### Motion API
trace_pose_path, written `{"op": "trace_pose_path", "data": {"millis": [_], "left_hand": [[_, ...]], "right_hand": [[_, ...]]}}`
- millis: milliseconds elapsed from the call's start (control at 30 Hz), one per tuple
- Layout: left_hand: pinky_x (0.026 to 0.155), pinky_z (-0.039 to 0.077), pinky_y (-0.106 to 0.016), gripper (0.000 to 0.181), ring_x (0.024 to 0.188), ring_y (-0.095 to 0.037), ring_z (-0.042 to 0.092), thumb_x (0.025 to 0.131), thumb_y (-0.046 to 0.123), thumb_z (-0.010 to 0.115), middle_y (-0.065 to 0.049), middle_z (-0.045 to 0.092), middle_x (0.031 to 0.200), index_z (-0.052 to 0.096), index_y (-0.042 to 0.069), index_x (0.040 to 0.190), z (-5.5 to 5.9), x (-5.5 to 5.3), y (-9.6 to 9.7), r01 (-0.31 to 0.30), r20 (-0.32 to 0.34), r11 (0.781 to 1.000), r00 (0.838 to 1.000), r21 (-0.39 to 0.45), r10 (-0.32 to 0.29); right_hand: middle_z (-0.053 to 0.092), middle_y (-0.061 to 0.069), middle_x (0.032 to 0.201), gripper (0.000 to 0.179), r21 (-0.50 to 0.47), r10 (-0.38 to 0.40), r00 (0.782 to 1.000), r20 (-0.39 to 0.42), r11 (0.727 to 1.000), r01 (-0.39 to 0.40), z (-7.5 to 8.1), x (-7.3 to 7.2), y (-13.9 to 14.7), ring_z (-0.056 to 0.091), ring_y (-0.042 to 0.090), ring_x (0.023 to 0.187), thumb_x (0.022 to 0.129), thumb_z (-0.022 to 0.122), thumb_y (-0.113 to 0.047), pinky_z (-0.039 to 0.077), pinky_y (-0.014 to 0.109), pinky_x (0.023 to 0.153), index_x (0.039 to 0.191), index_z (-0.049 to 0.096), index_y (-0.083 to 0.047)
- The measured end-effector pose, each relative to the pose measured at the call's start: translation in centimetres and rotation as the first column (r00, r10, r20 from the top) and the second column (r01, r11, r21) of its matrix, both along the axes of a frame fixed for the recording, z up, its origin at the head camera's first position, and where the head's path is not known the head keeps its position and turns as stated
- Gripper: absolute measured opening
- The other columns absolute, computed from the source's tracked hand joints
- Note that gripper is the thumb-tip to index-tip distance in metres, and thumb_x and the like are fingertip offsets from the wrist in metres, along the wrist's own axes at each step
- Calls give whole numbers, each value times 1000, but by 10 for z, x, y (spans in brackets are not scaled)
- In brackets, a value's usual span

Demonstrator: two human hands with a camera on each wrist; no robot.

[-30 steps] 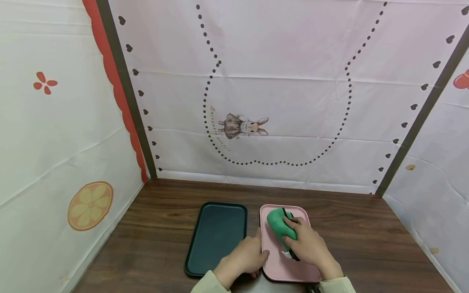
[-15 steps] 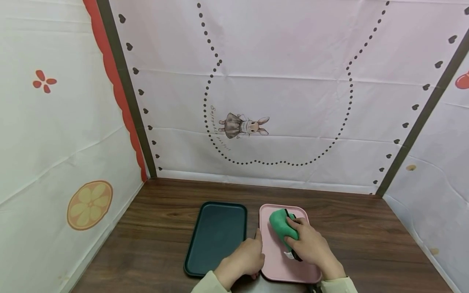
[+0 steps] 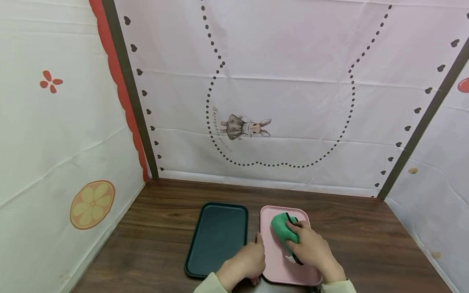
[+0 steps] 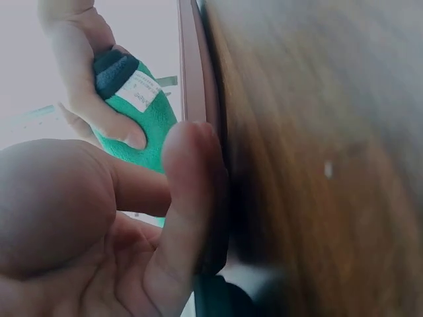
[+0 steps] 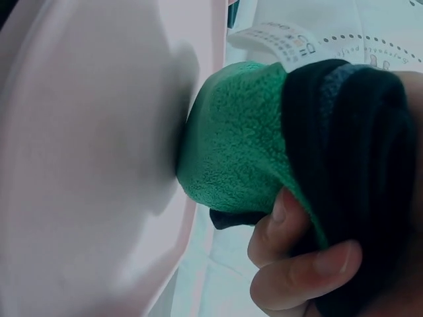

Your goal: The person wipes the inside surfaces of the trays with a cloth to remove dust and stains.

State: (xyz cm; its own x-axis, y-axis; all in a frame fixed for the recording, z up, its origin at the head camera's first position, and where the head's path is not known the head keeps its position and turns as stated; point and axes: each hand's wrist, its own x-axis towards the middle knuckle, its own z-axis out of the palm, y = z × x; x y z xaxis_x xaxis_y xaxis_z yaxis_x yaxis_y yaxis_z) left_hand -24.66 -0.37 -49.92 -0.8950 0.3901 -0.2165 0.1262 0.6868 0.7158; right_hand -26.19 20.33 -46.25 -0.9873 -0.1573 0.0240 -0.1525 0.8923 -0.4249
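Observation:
In the head view my right hand [image 3: 311, 246] grips a folded green cloth [image 3: 283, 228] with black edging and a white label, on the pink tray [image 3: 275, 272]. The right wrist view shows the cloth [image 5: 231, 145] resting on the pale tray surface [image 5: 92, 132], the fingers curled round its dark edge. My left hand [image 3: 249, 260] lies along the near left side of the pink tray, index finger straight beside the rim. In the left wrist view a finger of the left hand [image 4: 188, 191] rests against the tray's side [image 4: 198, 72]; the thumb's contact is unclear.
A dark green tray [image 3: 218, 240] lies left of the pink one, close to the left hand. The wooden table [image 3: 359, 236] is bounded by patterned cloth walls at the back [image 3: 286, 106] and both sides.
The green cloth and right hand have shifted slightly right and nearer over the pink tray. The left thumb has drawn back from over the tray's rim. The head view has moved slightly.

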Motion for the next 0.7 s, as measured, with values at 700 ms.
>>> {"op": "trace_pose_path", "data": {"millis": [700], "left_hand": [[37,48,-27,74,32,-10,52,97,-4,51,-6,62,52,14,-15,159,-1,0,0,13,32,1000,999,26,-14]], "right_hand": [[55,15,147,54,80,-11,1000,29,997,9,-11,4,-11,71,40,92,85,77,-25,55,56,65,138,69,-24]]}}
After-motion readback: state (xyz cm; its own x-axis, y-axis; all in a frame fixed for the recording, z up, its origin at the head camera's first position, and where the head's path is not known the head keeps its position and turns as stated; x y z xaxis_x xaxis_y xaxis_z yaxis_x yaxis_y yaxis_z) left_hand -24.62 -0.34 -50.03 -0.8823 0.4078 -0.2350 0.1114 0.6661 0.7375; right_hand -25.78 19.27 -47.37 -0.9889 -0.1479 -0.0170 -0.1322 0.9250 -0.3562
